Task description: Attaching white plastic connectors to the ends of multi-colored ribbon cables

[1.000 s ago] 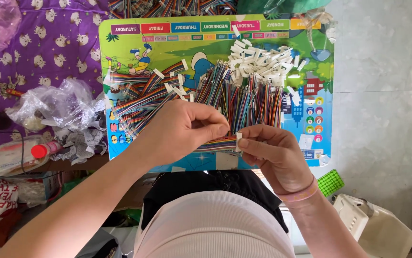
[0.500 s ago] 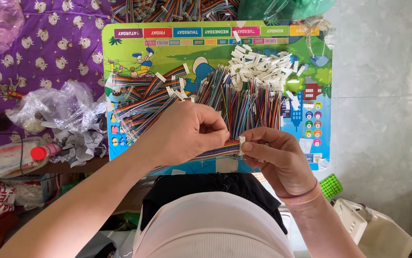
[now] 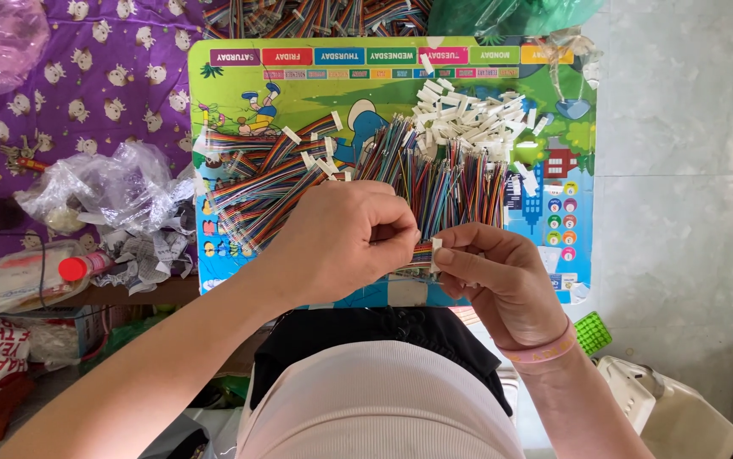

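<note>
Fingers [image 3: 447, 255] pinching white connector [image 3: 436, 249], rainbow ribbon wires [image 3: 422, 253]

A small counter [image 3: 239, 93] with a colourful cartoon top carries bundles of rainbow-striped wires [image 3: 256, 183], loose coloured wires [image 3: 447, 174] and a heap of white connectors [image 3: 468, 115].

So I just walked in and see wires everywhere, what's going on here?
A person sits at a colourful board covered with rainbow ribbon cables and a pile of white connectors. The left hand pinches a short cable, and the right hand holds a white connector at its end, right between both hands. Crumpled plastic bags lie to the left.
</note>
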